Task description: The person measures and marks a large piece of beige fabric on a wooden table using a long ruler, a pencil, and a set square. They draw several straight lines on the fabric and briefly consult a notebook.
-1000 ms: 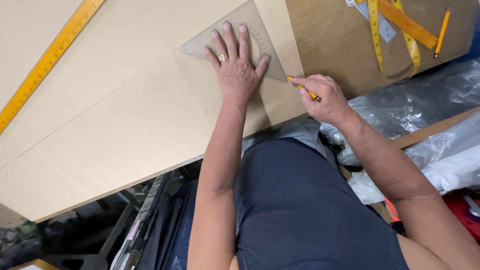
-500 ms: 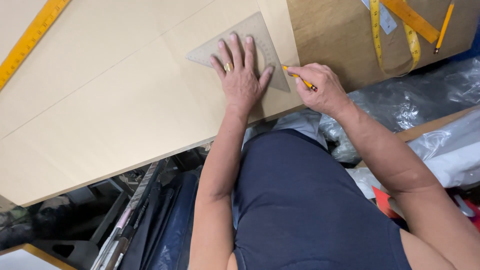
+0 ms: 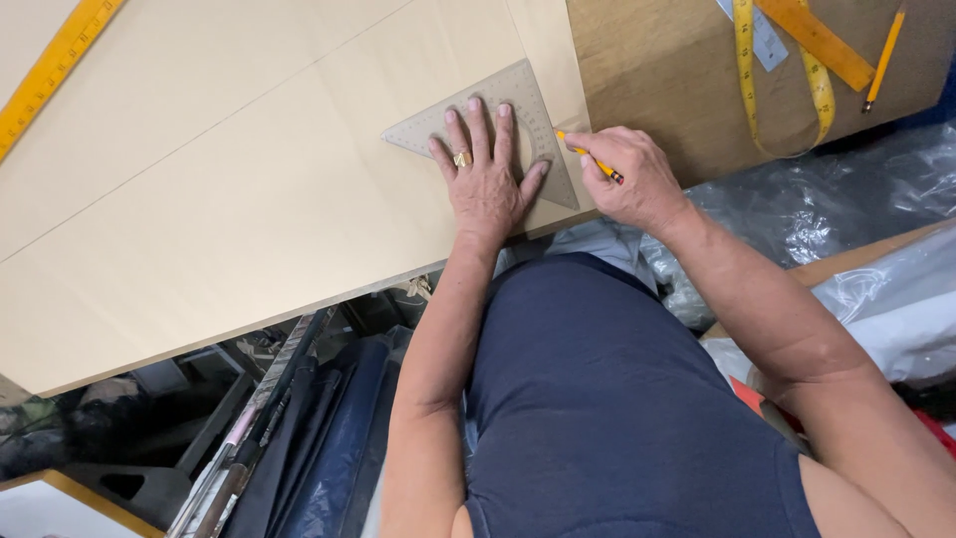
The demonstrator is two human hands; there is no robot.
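— Where is the left hand (image 3: 485, 177)?

— It lies flat, fingers spread apart, pressing down on a clear triangular set square (image 3: 518, 110). A ring shows on one finger. The set square sits on a pale sheet of board (image 3: 249, 199), close to the board's right edge and near the edge closest to the person.

— And the right hand (image 3: 629, 179)?

— It is closed around a yellow pencil (image 3: 588, 156), fingers together on the shaft. The pencil's tip meets the right-hand side of the set square, just at the board's right edge. The two hands are near each other, with the set square's lower corner between them.

— What carries the board?

— A brown wooden tabletop (image 3: 657, 70), which shows bare beyond the board's right edge.

— Anything else on it?

— Toward the tabletop's far right corner lies a yellow tape measure (image 3: 787, 110), looped, with an orange ruler (image 3: 817, 40) across it and a second yellow pencil (image 3: 884, 55) just beside. A long yellow ruler (image 3: 55, 65) lies slantwise at the board's far left corner.

— And off the tabletop?

— Crumpled clear plastic wrap (image 3: 827, 209) sits to the right of the person, below the tabletop's near edge. Dark rolled material (image 3: 329, 438) stands under the board's near edge on the left.
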